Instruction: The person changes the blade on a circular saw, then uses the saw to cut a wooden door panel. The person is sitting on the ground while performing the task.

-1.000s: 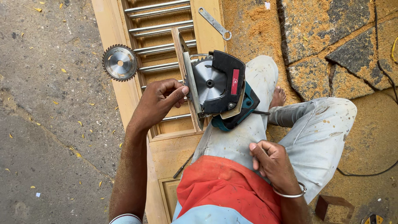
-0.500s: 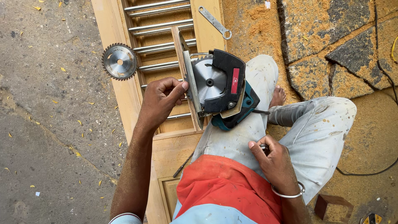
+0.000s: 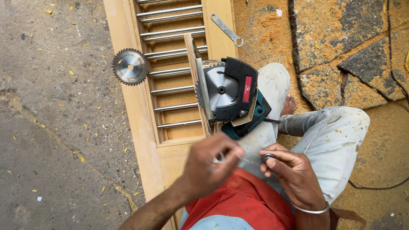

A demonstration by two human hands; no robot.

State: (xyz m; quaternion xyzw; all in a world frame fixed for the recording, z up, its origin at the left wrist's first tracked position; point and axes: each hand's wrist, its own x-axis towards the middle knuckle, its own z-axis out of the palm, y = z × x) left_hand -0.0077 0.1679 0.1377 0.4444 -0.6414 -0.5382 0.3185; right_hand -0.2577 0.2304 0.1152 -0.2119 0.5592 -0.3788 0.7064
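Saw [image 3: 232, 100] lies on its side across the person's lap, over the right edge of the wooden door [image 3: 179, 157], a blade showing in its guard. Spare blade [image 3: 130, 67] rests on the door's left edge, wrench [image 3: 227, 30] by its top right. Right hand [image 3: 294, 174] pinches a small dark washer [image 3: 268, 157]; left hand [image 3: 208, 168], blurred, curls beside it, grip unclear. Red oblong label [image 3: 246, 89] sits on the black guard.

A single head-worn camera looks steeply down from close above the seated person's lap, facing the wooden door panel [image 3: 149, 140] lying on the ground ahead.
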